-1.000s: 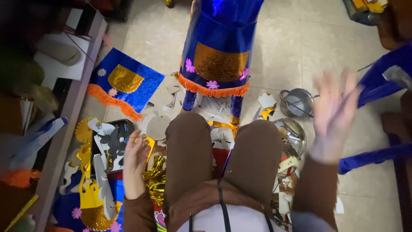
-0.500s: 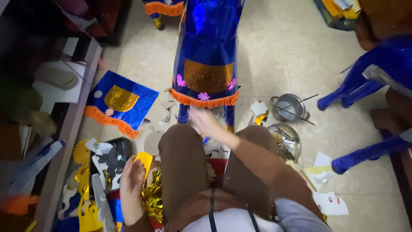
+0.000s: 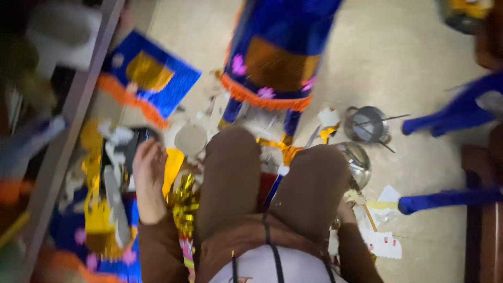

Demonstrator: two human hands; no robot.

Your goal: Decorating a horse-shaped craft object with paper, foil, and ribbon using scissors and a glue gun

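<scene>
I look down at my own knees in brown trousers, and the view is blurred. My left hand [image 3: 149,175] rests palm down, fingers loosely apart, on a heap of cut foil and paper beside my left knee. It lies next to a yellow piece [image 3: 173,166] and holds nothing. My right hand [image 3: 347,210] is low beside my right knee, mostly hidden by it, near a steel bowl [image 3: 357,161] and white paper scraps [image 3: 385,238]. Its grip is unclear. A tall blue foil figure with an orange fringe [image 3: 275,57] stands in front of my knees.
A blue panel with a gold shape and orange fringe [image 3: 149,78] lies on the floor at left. A small steel pot [image 3: 367,124] sits right of the figure. Blue stool legs [image 3: 450,112] stand at right. A shelf edge [image 3: 68,141] runs along the left.
My right hand was raised at the right, swept across above my knees, and has now dropped beside my right knee. My left hand has stayed on the heap.
</scene>
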